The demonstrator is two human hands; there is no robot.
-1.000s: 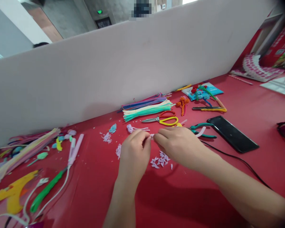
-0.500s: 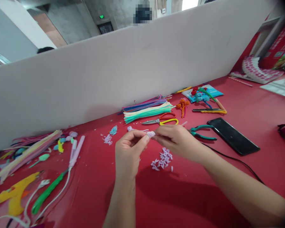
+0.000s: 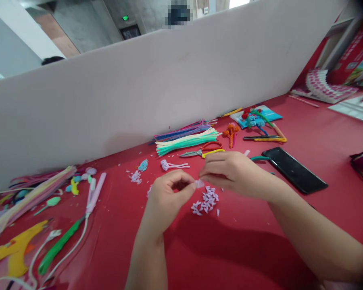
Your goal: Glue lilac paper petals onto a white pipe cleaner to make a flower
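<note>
My left hand (image 3: 171, 197) is closed in a pinch, thumb and index finger meeting at the edge of a small lilac piece (image 3: 200, 183). On that piece's other side, the bunched fingertips of my right hand (image 3: 231, 173) also pinch it; its shape is blurred. Just below lies a pile of lilac pointed snippets (image 3: 208, 199). A lilac pipe-cleaner bud (image 3: 165, 164) with two stems rests on the table behind my left hand. Farther back are scissors (image 3: 204, 153) with red and yellow handles. Teal-handled pliers (image 3: 259, 158) are partly hidden by my right arm.
Bundled pipe cleaners (image 3: 187, 141) lie along the white partition (image 3: 157, 88). A black phone (image 3: 295, 169) is at right. On the left are a pink hair-straightener-like tool (image 3: 95, 193), a green-handled tool (image 3: 62, 243), a yellow glue gun (image 3: 18, 245) and white cords.
Both hands have lowered slightly toward the snippet pile, and the lilac piece between them has come down too. The bud on the table shows more fully; my right arm covers more of the pliers.
</note>
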